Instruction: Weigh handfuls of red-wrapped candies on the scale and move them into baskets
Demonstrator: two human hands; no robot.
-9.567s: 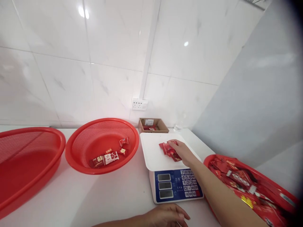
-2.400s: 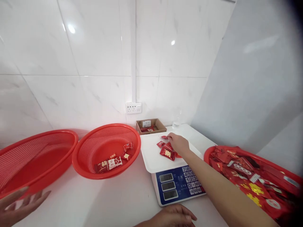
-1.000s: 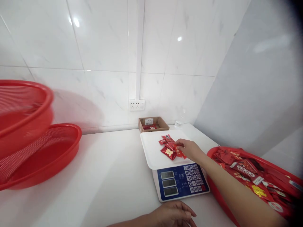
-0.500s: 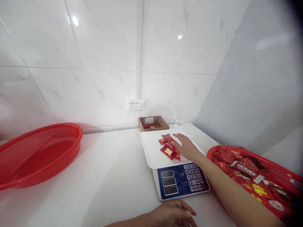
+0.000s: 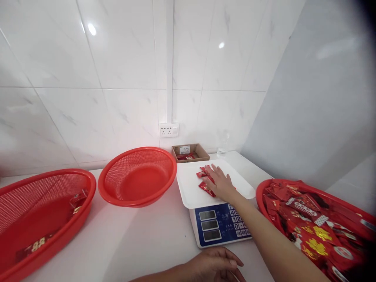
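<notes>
The right hand (image 5: 223,187) is spread palm down on the red packets (image 5: 206,189) lying on the tray (image 5: 188,196) of the scale (image 5: 209,225), its fingers apart and not closed around any. The left hand (image 5: 217,264), loosely curled with nothing visible in its grasp, is just before the scale at the tabletop (image 5: 129,244).

Right hand (image 5: 222,185) over red packets (image 5: 206,188) on the scale (image 5: 223,226), left hand (image 5: 214,264) near its front
</notes>
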